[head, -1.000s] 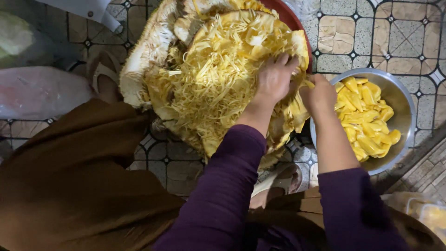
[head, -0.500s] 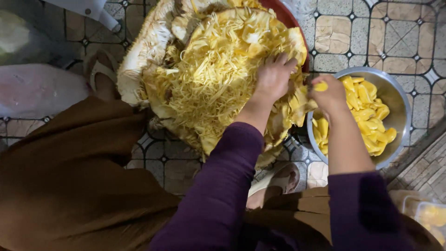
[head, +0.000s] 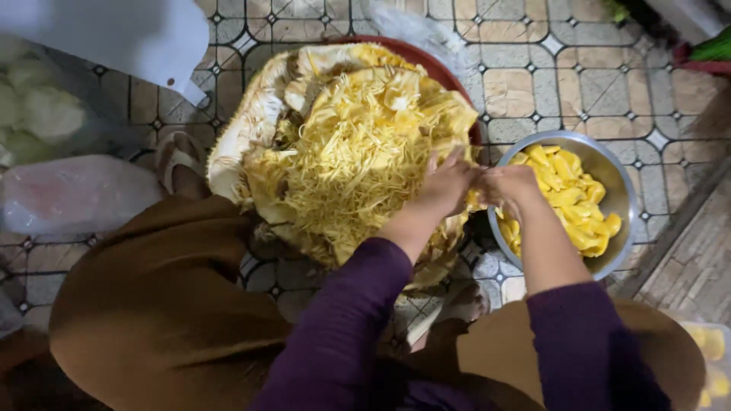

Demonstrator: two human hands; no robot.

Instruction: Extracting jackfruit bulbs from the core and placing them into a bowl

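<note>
Both hands meet at the right edge of the opened jackfruit [head: 350, 152]. The left hand [head: 445, 186] has its fingers curled down into the stringy yellow fibres, pinching at something there. The right hand [head: 509, 186] is closed just beside it, fingertips turned toward the left hand's; what either holds is hidden under the knuckles, probably a bulb being worked free, though I cannot tell for sure.

Directly right of the right hand, touching distance from the wrist, sits a metal bowl [head: 618, 179] with a good heap of cleaned yellow bulbs [head: 567, 198] in it (roughly half full). Left of the fingers the fruit spreads out as a big mass of shredded fibres with pale rind curling at its far left edge, lying in a red basin [head: 442, 72] on the tiled floor [head: 533, 68].

Judging by the bowl, a fair share of bulbs is already out. Little whole flesh shows among the fibres on top, so the fruit looks largely picked over, with the right edge in hand.
</note>
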